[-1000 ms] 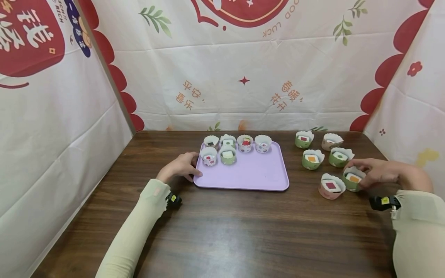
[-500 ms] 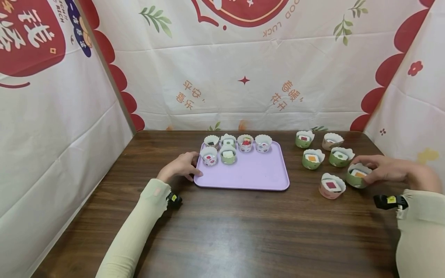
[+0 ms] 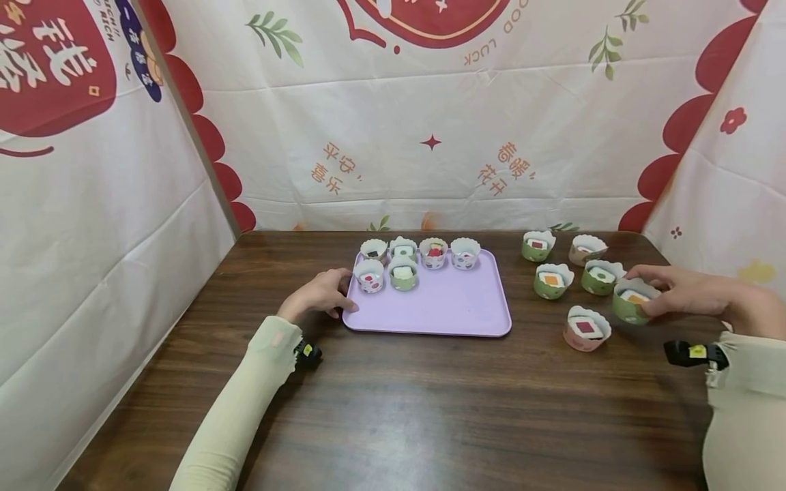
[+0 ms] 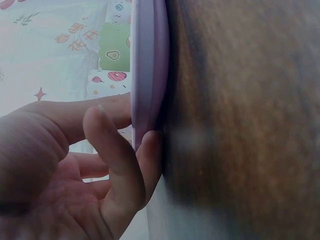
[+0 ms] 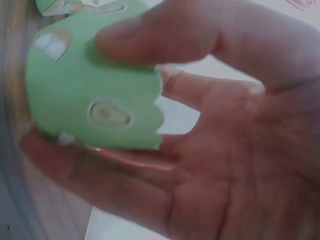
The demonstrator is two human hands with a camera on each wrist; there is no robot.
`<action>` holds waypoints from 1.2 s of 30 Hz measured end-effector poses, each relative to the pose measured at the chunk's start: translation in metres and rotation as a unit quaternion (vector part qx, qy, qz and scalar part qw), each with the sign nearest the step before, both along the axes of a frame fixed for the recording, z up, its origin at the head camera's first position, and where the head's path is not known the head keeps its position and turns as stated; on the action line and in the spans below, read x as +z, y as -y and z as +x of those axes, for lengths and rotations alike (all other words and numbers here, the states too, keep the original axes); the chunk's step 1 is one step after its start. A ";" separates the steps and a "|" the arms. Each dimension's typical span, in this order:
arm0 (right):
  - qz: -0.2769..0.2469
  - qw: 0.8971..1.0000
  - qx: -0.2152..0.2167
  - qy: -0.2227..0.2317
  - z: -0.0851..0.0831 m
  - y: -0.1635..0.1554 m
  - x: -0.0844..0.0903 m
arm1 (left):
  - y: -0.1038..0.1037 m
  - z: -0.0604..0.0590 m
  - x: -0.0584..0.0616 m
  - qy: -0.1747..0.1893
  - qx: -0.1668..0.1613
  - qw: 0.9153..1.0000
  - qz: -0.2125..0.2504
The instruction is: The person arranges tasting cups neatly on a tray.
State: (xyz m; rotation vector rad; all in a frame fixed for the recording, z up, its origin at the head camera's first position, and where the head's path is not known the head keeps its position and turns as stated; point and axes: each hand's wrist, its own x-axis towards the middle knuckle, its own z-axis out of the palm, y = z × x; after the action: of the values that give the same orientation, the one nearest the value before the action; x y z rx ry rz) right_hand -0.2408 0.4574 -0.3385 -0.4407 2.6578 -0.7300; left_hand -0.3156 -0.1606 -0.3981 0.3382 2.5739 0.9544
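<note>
My right hand holds a green paper baking cup with a white piece topped by an orange square inside. In the right wrist view, thumb and fingers curl round the avocado-printed wall of this cup. At the left side of the lilac tray, my left hand grips the rim, as the left wrist view shows with the tray's edge between its digits. Patterned cups stand on the tray in two rows, among them a white one and a green one.
Several more filled cups stand on the brown table right of the tray, including a pink one and a green one close to my right hand. A printed cloth hangs behind the table and on both sides.
My right hand has moved slightly right and away from me, carrying the green cup with it. The left hand and the tray have stayed put.
</note>
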 end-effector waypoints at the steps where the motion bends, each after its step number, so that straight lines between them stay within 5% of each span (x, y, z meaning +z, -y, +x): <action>1: 0.000 1.000 -0.004 0.000 0.000 0.002 0.001 | 0.000 0.000 0.000 -0.001 -0.001 1.000 -0.002; 8: -0.062 0.997 -0.017 0.039 -0.003 0.017 0.005 | 0.000 0.000 -0.001 -0.002 0.003 1.000 -0.003; 16: 0.028 0.995 -0.035 -0.094 -0.010 0.034 0.006 | 0.000 0.002 0.000 -0.005 0.002 1.000 -0.003; 26: 0.002 0.992 -0.064 -0.108 -0.014 0.058 0.010 | 0.000 0.000 0.000 -0.009 0.000 1.000 -0.003; 36: -0.007 0.993 -0.030 -0.112 -0.012 0.086 0.012 | 0.000 0.000 0.002 -0.010 -0.004 1.000 -0.007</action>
State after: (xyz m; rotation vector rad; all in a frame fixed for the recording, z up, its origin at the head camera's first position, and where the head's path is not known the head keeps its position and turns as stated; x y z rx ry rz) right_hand -0.2527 0.3713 -0.3267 -0.4725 2.8890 -0.7576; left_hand -0.3153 -0.1610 -0.3965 0.3571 2.5943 0.9342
